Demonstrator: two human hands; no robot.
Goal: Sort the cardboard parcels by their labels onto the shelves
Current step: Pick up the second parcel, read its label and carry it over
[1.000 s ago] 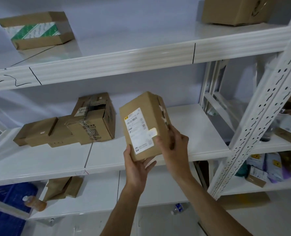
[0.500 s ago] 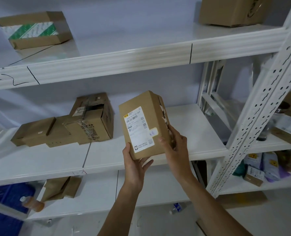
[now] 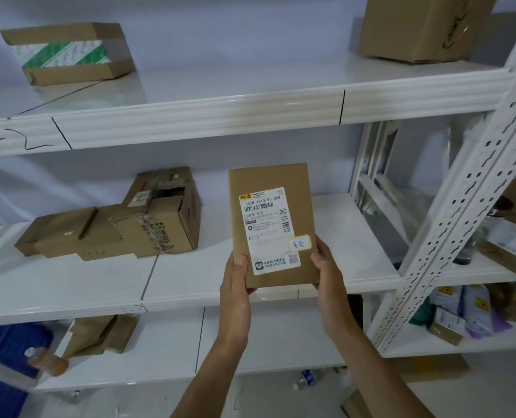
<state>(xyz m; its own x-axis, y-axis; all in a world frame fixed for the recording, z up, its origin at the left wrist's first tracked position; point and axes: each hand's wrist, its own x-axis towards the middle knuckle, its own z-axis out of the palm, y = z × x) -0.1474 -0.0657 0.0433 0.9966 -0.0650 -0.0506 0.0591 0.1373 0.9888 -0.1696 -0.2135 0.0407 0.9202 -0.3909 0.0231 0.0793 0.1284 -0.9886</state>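
I hold a flat brown cardboard parcel (image 3: 269,182) upright in front of the middle shelf (image 3: 281,294). Its white shipping label (image 3: 267,227) faces me, with a small yellow handwritten sticker at the label's lower right. My left hand (image 3: 235,285) grips the parcel's lower left edge, thumb on the front. My right hand (image 3: 329,276) grips the lower right corner. Other parcels lie on the shelves: a cluster of taped boxes (image 3: 148,224) on the middle shelf's left, a green-striped box (image 3: 66,52) on the top shelf's left, and a large box (image 3: 416,28) on the top shelf's right.
The top shelf edge (image 3: 220,116) has black divider marks and a handwritten number. A folded carton (image 3: 96,333) lies on the lower shelf. A perforated white upright (image 3: 462,191) rises at right, with more parcels and bags (image 3: 468,309) on the neighbouring rack. A blue crate (image 3: 0,357) and a bottle (image 3: 45,360) are at lower left.
The parcel has turned from an angled pose showing its side to squarely face me, label forward. My right hand slid from the side down to the lower right corner.
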